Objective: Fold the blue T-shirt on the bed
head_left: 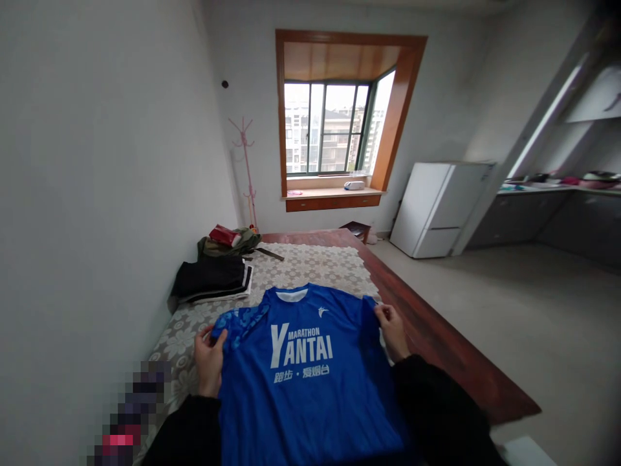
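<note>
A blue T-shirt [305, 401] with white "Marathon Yantai" lettering lies spread out, front side up, over the patterned cloth [315, 259] on a reddish wooden surface. Its collar points away from me, and its lower hem runs out of view at the bottom. My left hand [209, 359] pinches the patterned sleeve on the left. On the other side, my right hand [394, 331] grips the darker right sleeve between thumb and fingers. Both hands are closed on the fabric, which stretches between them.
A folded black clothes pile [211, 279] lies by the left wall, with an olive bag [208, 246] and red packet [224, 235] behind it. The wooden edge [451, 343] runs along the right. A pink coat stand [247, 168] and white fridge [434, 207] stand farther back.
</note>
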Available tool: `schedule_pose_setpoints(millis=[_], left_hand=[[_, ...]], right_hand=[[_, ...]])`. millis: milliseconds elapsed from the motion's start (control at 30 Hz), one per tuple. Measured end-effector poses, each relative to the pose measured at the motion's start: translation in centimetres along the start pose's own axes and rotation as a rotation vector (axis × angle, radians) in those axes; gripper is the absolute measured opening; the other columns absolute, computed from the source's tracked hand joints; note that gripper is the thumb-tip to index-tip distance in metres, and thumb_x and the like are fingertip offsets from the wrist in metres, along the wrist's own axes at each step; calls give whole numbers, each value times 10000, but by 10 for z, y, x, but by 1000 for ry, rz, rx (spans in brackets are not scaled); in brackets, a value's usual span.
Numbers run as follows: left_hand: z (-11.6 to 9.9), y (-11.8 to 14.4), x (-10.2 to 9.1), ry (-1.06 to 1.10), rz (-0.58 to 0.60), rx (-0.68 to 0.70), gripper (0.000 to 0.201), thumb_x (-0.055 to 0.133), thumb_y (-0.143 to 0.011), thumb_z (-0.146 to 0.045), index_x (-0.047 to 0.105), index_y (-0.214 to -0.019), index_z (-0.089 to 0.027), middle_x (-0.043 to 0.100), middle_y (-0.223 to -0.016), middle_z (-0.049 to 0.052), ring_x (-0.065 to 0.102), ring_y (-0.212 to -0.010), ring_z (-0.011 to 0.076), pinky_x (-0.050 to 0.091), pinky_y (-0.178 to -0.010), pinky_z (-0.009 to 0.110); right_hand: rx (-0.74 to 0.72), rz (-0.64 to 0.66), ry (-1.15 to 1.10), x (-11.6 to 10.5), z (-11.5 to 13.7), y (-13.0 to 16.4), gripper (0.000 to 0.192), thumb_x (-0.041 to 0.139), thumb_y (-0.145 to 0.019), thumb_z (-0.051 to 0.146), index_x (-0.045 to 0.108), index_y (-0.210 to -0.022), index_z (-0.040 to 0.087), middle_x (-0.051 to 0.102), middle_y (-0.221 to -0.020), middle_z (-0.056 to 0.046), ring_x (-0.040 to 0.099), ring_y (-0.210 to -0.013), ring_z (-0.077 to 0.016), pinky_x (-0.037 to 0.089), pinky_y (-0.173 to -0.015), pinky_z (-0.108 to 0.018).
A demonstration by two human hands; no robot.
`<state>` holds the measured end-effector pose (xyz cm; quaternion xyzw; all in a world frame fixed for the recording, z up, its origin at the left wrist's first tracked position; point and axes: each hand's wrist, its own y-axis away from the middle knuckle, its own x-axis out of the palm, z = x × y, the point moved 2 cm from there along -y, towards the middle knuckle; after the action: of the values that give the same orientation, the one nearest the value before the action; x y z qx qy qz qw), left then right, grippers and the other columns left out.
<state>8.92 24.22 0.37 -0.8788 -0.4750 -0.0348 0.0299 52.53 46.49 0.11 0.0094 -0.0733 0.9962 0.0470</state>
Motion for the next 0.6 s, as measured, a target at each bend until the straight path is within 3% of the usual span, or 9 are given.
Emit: schedule_pose_setpoints(millis=[67, 133, 167, 200, 267, 433, 600], left_hand=[[-9, 15, 19, -101, 159, 86, 356, 773, -718, -243, 637, -1047, -257, 726, -1075, 28, 672, -1029, 208, 496, -988, 347], [-19, 30, 36, -347, 501, 185, 366, 797, -685, -261, 691, -1035, -263, 744, -1098, 31, 679, -985, 221, 484, -980, 342], [-23, 35, 42, -494, 678, 232, 350, 772, -717, -292, 701, -1059, -271, 752, -1098, 30, 685, -951, 220, 492, -946, 334], [-27, 39, 44, -632, 814, 276, 320, 719, -775, -328, 700, -1091, -279, 759, -1095, 27, 690, -927, 216, 500, -908, 323], [-32, 34, 43, -796, 901, 338, 266, 563, -890, -357, 696, -1107, -281, 771, -1063, 23, 701, -920, 209, 507, -854, 299], [-37, -20, 40, -911, 810, 422, 362, 413, -892, -170, 691, -1108, -255, 756, -1114, 48, 681, -1069, 221, 468, -964, 318], [-36, -71, 68, -1024, 830, 530, 564, 412, -801, -32, 623, -1283, -235, 610, -1397, 88, 542, -1302, 226, 376, -1110, 370]], right_hand=[[-150, 385, 250, 25, 20, 17, 256, 712, -764, 460, 661, -858, 228, 740, -951, -53, 677, -1031, -271, 544, -842, -349], [-241, 767, 436, 46, 35, 35, 253, 649, -836, 462, 674, -927, 227, 741, -1062, -79, 656, -1121, -288, 542, -831, -344], [-256, 868, 478, 52, 40, 40, 261, 610, -869, 461, 677, -958, 225, 739, -1098, -87, 655, -1130, -287, 544, -815, -341], [-264, 908, 498, 56, 43, 43, 271, 567, -899, 454, 678, -982, 221, 736, -1125, -92, 657, -1126, -282, 545, -814, -344], [-284, 878, 517, 58, 43, 38, 274, 499, -938, 409, 684, -997, 216, 736, -1141, -97, 665, -1095, -269, 539, -864, -373], [-372, 778, 685, 60, 20, -2, 290, 429, -915, 178, 701, -1011, 206, 743, -1049, -83, 672, -1020, -231, 499, -951, -382], [-477, 742, 877, 82, 8, -34, 388, 468, -841, 51, 682, -1132, 193, 674, -1240, -96, 585, -1185, -229, 413, -1052, -381]])
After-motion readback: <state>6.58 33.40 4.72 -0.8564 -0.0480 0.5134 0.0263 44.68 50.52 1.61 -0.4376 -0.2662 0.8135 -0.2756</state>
